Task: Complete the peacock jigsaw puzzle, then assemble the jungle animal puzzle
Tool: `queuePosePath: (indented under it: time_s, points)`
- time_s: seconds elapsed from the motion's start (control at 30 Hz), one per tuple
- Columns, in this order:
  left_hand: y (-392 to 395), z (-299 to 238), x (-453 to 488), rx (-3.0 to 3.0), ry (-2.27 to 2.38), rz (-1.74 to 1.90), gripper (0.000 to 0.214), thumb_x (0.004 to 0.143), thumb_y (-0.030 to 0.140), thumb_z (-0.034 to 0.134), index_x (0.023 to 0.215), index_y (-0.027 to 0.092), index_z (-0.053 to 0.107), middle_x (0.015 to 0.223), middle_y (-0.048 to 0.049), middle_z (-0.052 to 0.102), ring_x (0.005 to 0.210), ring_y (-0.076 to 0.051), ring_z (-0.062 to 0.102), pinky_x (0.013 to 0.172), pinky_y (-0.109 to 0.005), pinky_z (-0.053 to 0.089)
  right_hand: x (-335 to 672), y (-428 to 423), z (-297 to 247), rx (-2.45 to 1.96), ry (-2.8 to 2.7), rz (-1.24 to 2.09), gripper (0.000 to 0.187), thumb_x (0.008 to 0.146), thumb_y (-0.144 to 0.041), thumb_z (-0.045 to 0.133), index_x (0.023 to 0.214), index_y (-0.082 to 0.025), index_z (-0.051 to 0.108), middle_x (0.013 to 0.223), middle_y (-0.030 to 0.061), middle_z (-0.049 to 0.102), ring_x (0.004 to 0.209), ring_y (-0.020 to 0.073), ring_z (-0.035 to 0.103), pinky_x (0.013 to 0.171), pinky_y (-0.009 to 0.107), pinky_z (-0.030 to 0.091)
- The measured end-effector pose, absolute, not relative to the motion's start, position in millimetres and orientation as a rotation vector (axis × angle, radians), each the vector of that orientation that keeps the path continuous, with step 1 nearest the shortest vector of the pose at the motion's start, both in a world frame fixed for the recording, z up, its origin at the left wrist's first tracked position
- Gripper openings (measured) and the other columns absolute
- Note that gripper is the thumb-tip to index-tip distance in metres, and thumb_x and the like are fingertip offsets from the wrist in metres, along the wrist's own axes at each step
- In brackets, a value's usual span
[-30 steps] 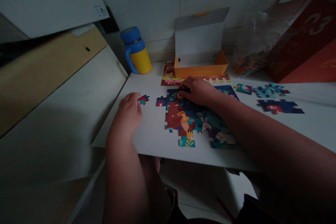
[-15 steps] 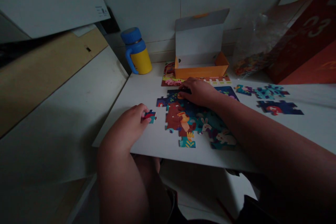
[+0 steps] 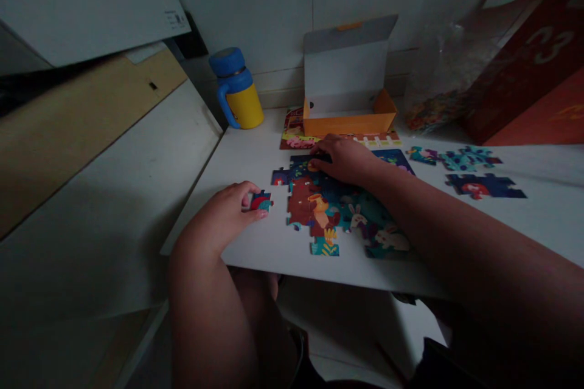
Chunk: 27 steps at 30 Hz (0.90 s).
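Observation:
My left hand (image 3: 232, 203) has its thumb and index finger at the lower and upper edges of a jigsaw puzzle piece (image 3: 261, 201), dark blue, red and teal, left of the joined part. My right hand (image 3: 342, 157) lies palm down across the top of the partly joined jigsaw puzzle (image 3: 301, 197), fingers stretched out and pointing left. A bear, rabbits and plants are printed on the joined part. The right hand and forearm hide some of it. One piece with a red figure (image 3: 280, 177) juts from its left edge.
Behind the puzzle an orange box (image 3: 349, 126) with a raised lid stands on a printed sheet (image 3: 292, 140). A blue and yellow mug (image 3: 244, 103) is at back left. To the right lie loose joined pieces (image 3: 486, 186), a plastic bag (image 3: 438, 109) and a red box (image 3: 538, 85).
The left thumb and index finger have spread wider around the small piece, so more of its face shows. The right hand stays where it was on the puzzle.

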State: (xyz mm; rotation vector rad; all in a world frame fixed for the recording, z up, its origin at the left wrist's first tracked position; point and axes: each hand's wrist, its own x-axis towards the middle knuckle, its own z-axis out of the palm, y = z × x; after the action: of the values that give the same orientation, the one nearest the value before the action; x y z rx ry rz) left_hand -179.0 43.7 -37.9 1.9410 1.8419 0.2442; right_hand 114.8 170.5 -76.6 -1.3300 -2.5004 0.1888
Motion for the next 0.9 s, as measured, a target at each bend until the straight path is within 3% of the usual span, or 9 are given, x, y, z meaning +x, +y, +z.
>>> queuePosePath:
  time_s: [0.27, 0.5, 0.73, 0.9]
  points:
    - [53, -56, -193, 1.818, 1.852, 0.297, 0.043, 0.075, 0.051, 0.086, 0.101, 0.023, 0.067, 0.1, -0.0045, 0.071, 0.091, -0.025, 0.067, 0.078, -0.035, 0.051, 115, 171, -77, -1.331, -2.505, 0.17, 0.033, 0.104, -0.042, 0.063, 0.125, -0.021, 0.076, 0.125, 0.0136, 0.072, 0.109, 0.0319, 0.071, 0.09, 0.039, 0.052]
    - [49, -53, -191, 1.798, 1.824, 0.407, 0.06, 0.071, 0.048, 0.088, 0.12, 0.023, 0.065, 0.105, -0.0041, 0.066, 0.09, -0.023, 0.065, 0.08, -0.035, 0.052, 115, 171, -77, -1.338, -2.502, 0.18, 0.031, 0.103, -0.04, 0.064, 0.125, -0.021, 0.076, 0.124, 0.0139, 0.071, 0.108, 0.0318, 0.07, 0.09, 0.039, 0.052]
    - [52, -51, -189, 1.775, 1.791, 0.387, 0.053, 0.072, 0.047, 0.089, 0.11, 0.021, 0.063, 0.103, -0.0045, 0.068, 0.093, -0.024, 0.064, 0.082, -0.036, 0.051, 114, 171, -77, -1.341, -2.496, 0.168, 0.032, 0.104, -0.04, 0.064, 0.126, -0.021, 0.076, 0.125, 0.0139, 0.071, 0.109, 0.0317, 0.07, 0.091, 0.039, 0.052]
    - [50, -44, -178, 1.875, 1.689, 0.381, 0.048, 0.075, 0.035, 0.088, 0.112, 0.023, 0.061, 0.098, -0.0005, 0.066, 0.089, -0.022, 0.061, 0.078, -0.034, 0.049, 114, 171, -77, -1.336, -2.497, 0.185, 0.031, 0.103, -0.039, 0.065, 0.125, -0.02, 0.076, 0.126, 0.014, 0.072, 0.111, 0.032, 0.07, 0.093, 0.038, 0.052]
